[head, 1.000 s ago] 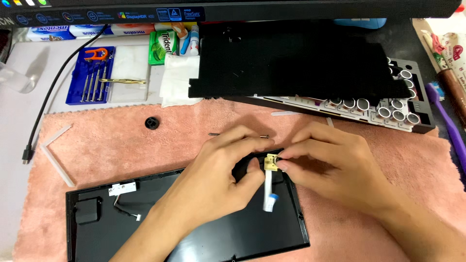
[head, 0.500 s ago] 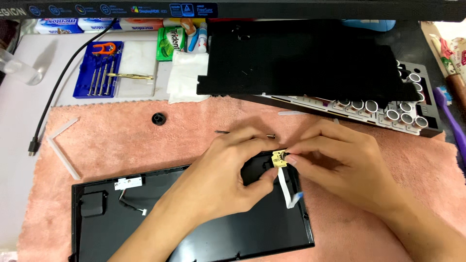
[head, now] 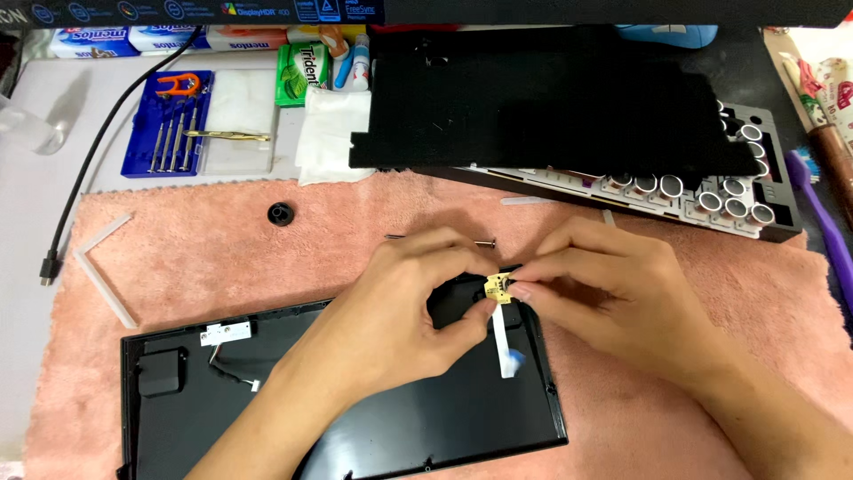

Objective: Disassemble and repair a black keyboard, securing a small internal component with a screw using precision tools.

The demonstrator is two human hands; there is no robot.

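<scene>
I've got a small yellow circuit board [head: 498,287] with its white ribbon cable [head: 506,338] hanging down pinched between left hand [head: 400,311] and right hand [head: 604,298] fingertips, over the black keyboard case [head: 355,418] on the pink towel [head: 204,258], loose screwdriver [head: 440,238] just behind.

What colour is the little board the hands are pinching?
The small circuit board is yellowish-tan, with a white ribbon cable hanging below; the head view shows it.

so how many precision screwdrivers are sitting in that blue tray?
4, side by side in the blue tray at upper left: screwdrivers at. A fifth tool may lie on the pink mat behind the fingers.
</scene>
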